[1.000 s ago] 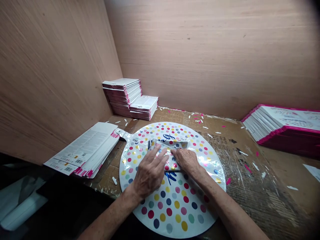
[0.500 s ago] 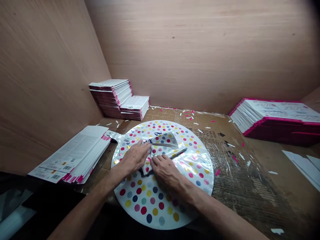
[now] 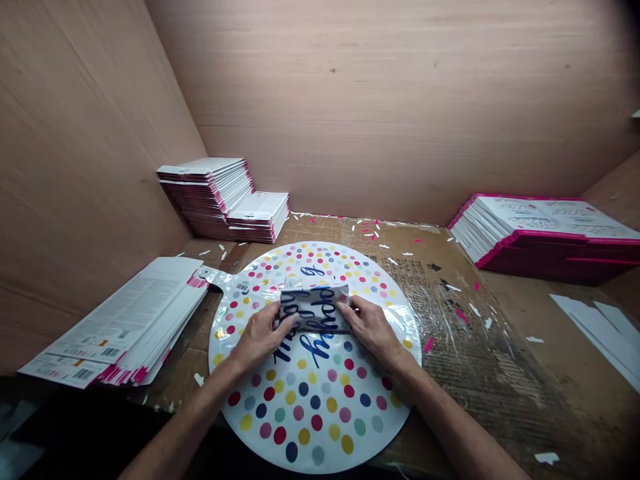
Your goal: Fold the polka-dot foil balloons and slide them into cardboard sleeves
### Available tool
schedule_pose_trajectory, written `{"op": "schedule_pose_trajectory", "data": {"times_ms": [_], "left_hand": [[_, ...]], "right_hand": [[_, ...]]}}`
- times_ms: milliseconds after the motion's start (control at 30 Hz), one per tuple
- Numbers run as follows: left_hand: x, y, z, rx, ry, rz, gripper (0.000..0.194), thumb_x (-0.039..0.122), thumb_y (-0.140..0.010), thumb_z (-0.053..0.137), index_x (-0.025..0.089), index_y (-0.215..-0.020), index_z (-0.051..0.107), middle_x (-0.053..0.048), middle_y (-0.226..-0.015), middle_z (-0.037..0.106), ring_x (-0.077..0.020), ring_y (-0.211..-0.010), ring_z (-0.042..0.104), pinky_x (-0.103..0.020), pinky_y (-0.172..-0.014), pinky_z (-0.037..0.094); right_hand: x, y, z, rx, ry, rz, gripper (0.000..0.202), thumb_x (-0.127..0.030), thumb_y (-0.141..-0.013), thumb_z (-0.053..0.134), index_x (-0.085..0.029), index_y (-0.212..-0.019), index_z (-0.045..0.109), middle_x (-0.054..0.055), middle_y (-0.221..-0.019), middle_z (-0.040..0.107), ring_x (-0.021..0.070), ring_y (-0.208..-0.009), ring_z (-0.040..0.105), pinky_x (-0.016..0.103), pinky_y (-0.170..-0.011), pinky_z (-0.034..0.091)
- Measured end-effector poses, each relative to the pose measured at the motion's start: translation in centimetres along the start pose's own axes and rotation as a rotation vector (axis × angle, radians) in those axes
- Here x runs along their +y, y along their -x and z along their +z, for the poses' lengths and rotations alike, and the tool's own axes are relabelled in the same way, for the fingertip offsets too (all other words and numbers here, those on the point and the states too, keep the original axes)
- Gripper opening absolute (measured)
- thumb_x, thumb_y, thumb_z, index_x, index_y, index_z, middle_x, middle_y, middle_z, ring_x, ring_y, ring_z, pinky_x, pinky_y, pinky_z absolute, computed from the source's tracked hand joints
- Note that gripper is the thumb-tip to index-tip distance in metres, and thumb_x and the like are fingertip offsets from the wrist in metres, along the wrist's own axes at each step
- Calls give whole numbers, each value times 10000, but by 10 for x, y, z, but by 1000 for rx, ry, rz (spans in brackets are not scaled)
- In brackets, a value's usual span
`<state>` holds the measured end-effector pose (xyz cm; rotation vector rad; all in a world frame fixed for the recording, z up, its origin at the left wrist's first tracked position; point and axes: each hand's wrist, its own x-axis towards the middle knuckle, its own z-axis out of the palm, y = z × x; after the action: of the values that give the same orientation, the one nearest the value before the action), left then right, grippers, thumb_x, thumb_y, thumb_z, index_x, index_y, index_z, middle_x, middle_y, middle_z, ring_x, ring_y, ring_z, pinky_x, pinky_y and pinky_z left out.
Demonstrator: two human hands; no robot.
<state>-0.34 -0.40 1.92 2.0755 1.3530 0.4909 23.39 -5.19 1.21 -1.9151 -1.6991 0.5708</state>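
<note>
A round white foil balloon (image 3: pixel 320 413) with multicoloured dots and dark blue script lies flat, its tail pointing left. On its middle sits a folded foil balloon (image 3: pixel 316 311), a small silvery rectangle with blue lettering across it. My left hand (image 3: pixel 261 335) pinches the rectangle's left end, thumb on top. At the right end, my right hand (image 3: pixel 375 328) grips the same piece between thumb and fingers. The undersides of the folded piece are hidden.
Stacks of white and pink card envelopes stand at the back left (image 3: pixel 210 200), front left (image 3: pixel 125 313) and right (image 3: pixel 540 233). Paper scraps (image 3: pixel 463 315) litter the cardboard surface (image 3: pixel 450 373). Wooden panels (image 3: pixel 350 113) enclose the back and sides.
The loosely bent foil under my hands is now a neat rectangle. My right hand has moved to its right end, and my left hand holds the left end. The view has shifted slightly.
</note>
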Motion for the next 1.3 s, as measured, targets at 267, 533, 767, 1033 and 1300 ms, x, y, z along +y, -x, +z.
{"op": "schedule_pose_trajectory", "data": {"times_ms": [267, 533, 767, 1033, 1300], "left_hand": [[18, -12, 27, 292, -506, -330, 474, 458, -928, 493, 127, -1266, 530, -149, -917, 712, -287, -839, 694, -336, -682, 507], [7, -15, 28, 281, -517, -265, 373, 464, -923, 510, 175, -1141, 601, -129, -919, 709, -276, -832, 680, -336, -684, 496], [6, -7, 16, 415, 24, -173, 488, 531, -877, 516, 158, -1175, 616, -102, -1004, 693, -250, -945, 647, -371, -818, 518], [25, 21, 20, 345, 407, -64, 397, 480, -796, 652, 169, -1041, 670, -8, -737, 700, -156, -666, 656, -246, -622, 517], [-68, 64, -89, 539, -760, -452, 355, 298, -946, 408, 78, -1164, 583, -245, -1205, 621, -333, -1142, 586, -442, -926, 469]], "right_hand": [[-34, -41, 17, -100, 543, 136, 446, -431, -1008, 353, -140, -971, 690, 155, -913, 706, 257, -878, 674, 306, -694, 440], [-66, -83, 8, -168, 524, -138, 344, -362, -831, 702, -143, -1092, 654, 171, -1209, 578, 281, -1115, 539, 320, -860, 407], [-51, -40, 1, -265, 304, -287, 154, -329, -899, 617, -214, -1001, 610, 18, -974, 651, 166, -887, 585, 246, -732, 377], [-56, 8, 7, -349, -14, -300, 264, -383, -964, 431, -204, -835, 577, 19, -824, 648, 162, -750, 572, 250, -653, 380], [1, 35, 7, -311, -144, -218, 383, -533, -937, 358, -244, -720, 486, 18, -697, 614, 188, -642, 549, 286, -614, 417]]}}
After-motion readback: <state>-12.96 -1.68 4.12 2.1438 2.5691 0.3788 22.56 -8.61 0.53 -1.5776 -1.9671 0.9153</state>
